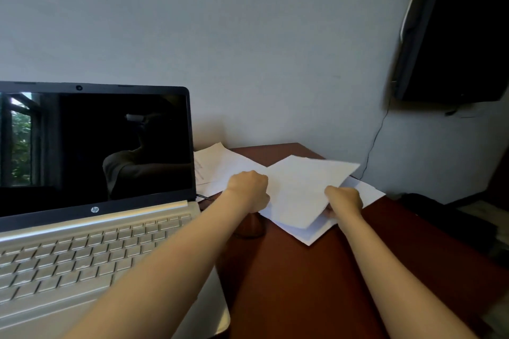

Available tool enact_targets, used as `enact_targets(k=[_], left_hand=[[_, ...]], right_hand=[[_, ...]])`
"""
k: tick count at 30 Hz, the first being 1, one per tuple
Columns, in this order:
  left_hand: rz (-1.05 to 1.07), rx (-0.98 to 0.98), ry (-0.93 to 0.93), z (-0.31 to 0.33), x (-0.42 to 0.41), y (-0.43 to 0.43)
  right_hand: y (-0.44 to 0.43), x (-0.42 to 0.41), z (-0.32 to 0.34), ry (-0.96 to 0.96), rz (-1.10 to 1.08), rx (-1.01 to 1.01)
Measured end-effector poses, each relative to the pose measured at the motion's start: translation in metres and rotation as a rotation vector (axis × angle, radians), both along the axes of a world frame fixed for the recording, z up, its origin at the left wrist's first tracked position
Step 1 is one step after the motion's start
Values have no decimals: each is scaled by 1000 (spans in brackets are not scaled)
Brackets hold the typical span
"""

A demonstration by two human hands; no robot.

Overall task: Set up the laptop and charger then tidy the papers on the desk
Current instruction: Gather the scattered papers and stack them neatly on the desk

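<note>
A silver laptop (91,245) stands open on the left of the dark red desk (297,278), its screen black. A dark cable (203,197) runs in at its right hinge side. White papers (300,190) lie fanned out at the back right of the desk. My left hand (252,190) grips the left edge of the top sheets with curled fingers. My right hand (345,201) pinches their right edge, thumb on top. The top sheet is lifted slightly off those beneath. More sheets (217,162) lie behind, next to the laptop screen.
A grey wall stands right behind the desk. A black wall-mounted screen (457,27) hangs at the upper right, with a thin wire (376,140) dropping from it. A dark object (440,217) lies past the desk's right edge.
</note>
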State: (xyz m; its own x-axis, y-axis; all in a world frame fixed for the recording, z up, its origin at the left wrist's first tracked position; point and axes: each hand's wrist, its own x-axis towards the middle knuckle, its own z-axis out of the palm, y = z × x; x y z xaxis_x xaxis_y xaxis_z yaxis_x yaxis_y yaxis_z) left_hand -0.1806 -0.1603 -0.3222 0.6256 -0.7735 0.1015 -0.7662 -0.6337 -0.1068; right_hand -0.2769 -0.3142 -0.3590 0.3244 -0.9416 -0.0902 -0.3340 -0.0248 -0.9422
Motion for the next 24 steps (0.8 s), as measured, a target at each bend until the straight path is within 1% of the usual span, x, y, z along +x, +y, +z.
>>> enact_targets(k=[2,4,6,7,8,10,11,12,15,19,22,24], left_hand=[[-26,38,74,-6,-10,-9],[-8,80,141,-16,-18,-15],[13,53,178,-26,-23,-17],[15,22,172,-30,-25,-17],[17,-5,156,-33,-27,-17],[22,-37,138,-36,-31,-16],[23,-44,138,-36,-32,-16],[21,-49,140,-37,-34,-16],[10,-60,136,-38,-38,-14],[11,-57,116,-41,-44,-10],[-8,-60,127,-40,-47,-7],[-25,-62,139,-39,-51,-5]], right_hand=[[1,-11,2,75,9,-48],[-2,-20,6,137,-18,-95],[-7,-29,8,125,-105,-59],[-10,-33,10,43,-136,12],[-11,-37,12,-83,-145,111],[-11,-44,19,-339,-121,358],[-9,-47,24,-408,-119,445],[-8,-48,27,-436,-120,491],[-5,-48,28,-452,-97,541],[-4,-46,20,-448,-73,559],[5,-41,14,-339,45,547],[13,-35,7,-236,72,451]])
